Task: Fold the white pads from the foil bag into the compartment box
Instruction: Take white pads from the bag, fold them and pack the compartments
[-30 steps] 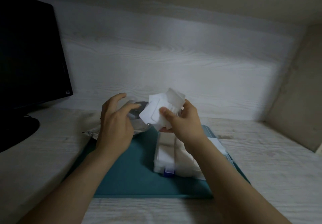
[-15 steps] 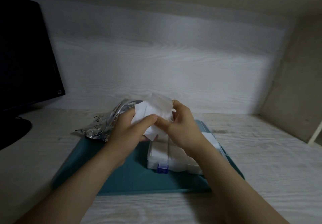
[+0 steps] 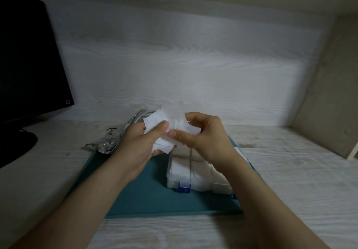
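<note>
Thin white pads (image 3: pixel 171 130), overlapping so their number is unclear, are pinched between the left hand (image 3: pixel 139 144) and right hand (image 3: pixel 205 138) just above one clear compartment box (image 3: pixel 171 181). One crumpled foil bag (image 3: pixel 109 143) lies beside the left hand.

Black monitor (image 3: pixel 29 58), left of frame: cut by left edge; mark on lower bezel corner too small to read. Crumpled foil bag (image 3: pixel 110 142): right end hidden behind left hand (image 3: pixel 137 144). Held white pads (image 3: pixel 155 120): upper edges blurred into pale wall, sheet count unclear, middle covered by 2 thumbs. Clear compartment box (image 3: pixel 182 171): far end and right side hidden under right hand (image 3: pixel 205 138) and forearm. Teal mat (image 3: pixel 139 194): right edge mostly behind right arm. Both forearms run off bottom edge.
</note>
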{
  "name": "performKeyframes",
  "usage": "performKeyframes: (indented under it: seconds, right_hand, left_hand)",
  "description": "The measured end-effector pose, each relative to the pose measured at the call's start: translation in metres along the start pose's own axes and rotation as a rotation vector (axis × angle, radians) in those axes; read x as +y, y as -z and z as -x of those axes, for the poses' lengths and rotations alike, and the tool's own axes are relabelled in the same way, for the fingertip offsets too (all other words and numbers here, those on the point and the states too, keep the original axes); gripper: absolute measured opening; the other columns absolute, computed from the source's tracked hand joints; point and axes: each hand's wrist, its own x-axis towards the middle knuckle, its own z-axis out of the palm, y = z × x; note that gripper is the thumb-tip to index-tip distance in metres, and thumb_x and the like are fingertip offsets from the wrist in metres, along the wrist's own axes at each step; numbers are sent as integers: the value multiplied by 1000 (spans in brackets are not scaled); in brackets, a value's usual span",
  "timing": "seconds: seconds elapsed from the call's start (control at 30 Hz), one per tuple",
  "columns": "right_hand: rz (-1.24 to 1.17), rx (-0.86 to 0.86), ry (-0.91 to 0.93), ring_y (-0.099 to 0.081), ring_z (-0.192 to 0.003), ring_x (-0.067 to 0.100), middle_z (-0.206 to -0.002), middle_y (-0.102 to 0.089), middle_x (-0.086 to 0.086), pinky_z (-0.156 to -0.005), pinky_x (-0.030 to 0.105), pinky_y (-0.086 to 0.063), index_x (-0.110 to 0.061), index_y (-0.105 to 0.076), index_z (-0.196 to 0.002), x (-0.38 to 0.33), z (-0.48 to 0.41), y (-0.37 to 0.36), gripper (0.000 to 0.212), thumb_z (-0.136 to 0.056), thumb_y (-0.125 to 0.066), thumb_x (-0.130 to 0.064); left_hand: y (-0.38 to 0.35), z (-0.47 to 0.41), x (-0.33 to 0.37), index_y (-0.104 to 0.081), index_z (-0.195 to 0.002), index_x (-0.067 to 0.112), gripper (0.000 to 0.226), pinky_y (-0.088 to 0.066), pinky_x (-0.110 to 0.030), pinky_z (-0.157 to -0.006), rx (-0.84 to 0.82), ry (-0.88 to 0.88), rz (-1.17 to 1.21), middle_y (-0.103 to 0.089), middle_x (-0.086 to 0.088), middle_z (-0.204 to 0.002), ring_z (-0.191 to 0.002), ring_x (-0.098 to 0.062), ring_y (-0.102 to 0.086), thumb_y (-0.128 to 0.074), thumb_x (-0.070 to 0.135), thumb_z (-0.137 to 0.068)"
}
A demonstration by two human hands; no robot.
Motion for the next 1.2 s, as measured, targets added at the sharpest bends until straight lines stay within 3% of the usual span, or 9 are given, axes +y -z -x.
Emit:
performKeyframes:
  seconds: [0.17,0.3,0.43,0.57,0.67,0.83,0.93,1.03,1.2]
  right_hand:
    - [-120,45,-104,-76,-81,26,-94,-80,15,-72,28,-59,-11,-75,-120,-4,0,4,35,-86,-84,-10]
    - [-186,93,-164,-78,-85,31,-93,-80,17,-69,31,-64,-5,-77,-111,-5,0,8,21,-91,-79,-9]
    - [-171,213,-160,-74,-70,24,-86,-79,14,-56,27,-58,-5,-78,-106,-4,-1,11,13,-94,-77,-9]
    - [-232,424,-73,-62,-65,15,-76,-72,6,-68,28,-57,-8,-78,-107,1,-7,20,12,-97,-73,-6]
    - [-294,367,-46,-61,-67,16,-78,-71,7,-67,30,-55,-6,-78,-108,-7,-6,24,14,-95,-74,-6]
    - [-60,150,21,-68,-74,12,-97,-78,7,-68,29,-55,-7,-78,-107,-16,-1,16,13,-97,-71,-11]
    - [52,76,45,-72,-66,21,-88,-77,9,-58,27,-52,-10,-78,-108,-17,2,8,17,-91,-79,-10]
    - [144,103,57,-73,-60,25,-79,-76,8,-56,27,-56,-11,-79,-102,-18,3,0,24,-81,-89,-14]
    - [343,234,53,-69,-62,16,-77,-76,-7,-62,45,-63,-24,-80,-87,-7,-2,0,23,-72,-97,-32]
  left_hand:
    - [3,-2,1,-70,-125,18,21,-65,-34,-75,91,-90,-29,-81,0,-113,-101,-21,-79,-61,14,-107]
    - [5,-4,0,-73,-122,15,19,-65,-36,-75,171,-154,-97,-81,-1,-110,-99,-23,-79,-63,14,-106]
    - [6,-4,0,-74,-118,18,16,-65,-36,-73,203,-161,-125,-81,-1,-108,-95,-26,-79,-66,15,-104]
    - [6,-3,-1,-74,-121,16,19,-65,-37,-74,197,-172,-185,-81,0,-109,-91,-26,-80,-66,16,-104]
    - [6,-1,-3,-74,-122,16,19,-65,-38,-75,194,-182,-217,-81,0,-108,-90,-27,-80,-66,17,-105]
    - [8,-4,-4,-74,-119,21,17,-66,-39,-80,208,-207,-297,-81,5,-107,-97,-19,-79,-66,21,-105]
    - [8,-6,-5,-74,-121,24,18,-62,-52,-93,156,-198,-362,-80,5,-110,-103,-18,-77,-63,25,-106]
    - [4,-2,-6,-73,-123,24,22,-63,-50,-92,57,-142,-356,-80,0,-110,-105,-23,-77,-56,24,-110]
    - [-4,0,-5,-68,-129,11,32,-60,-54,-97,-28,18,-124,-78,-11,-119,-113,-29,-75,-43,25,-114]
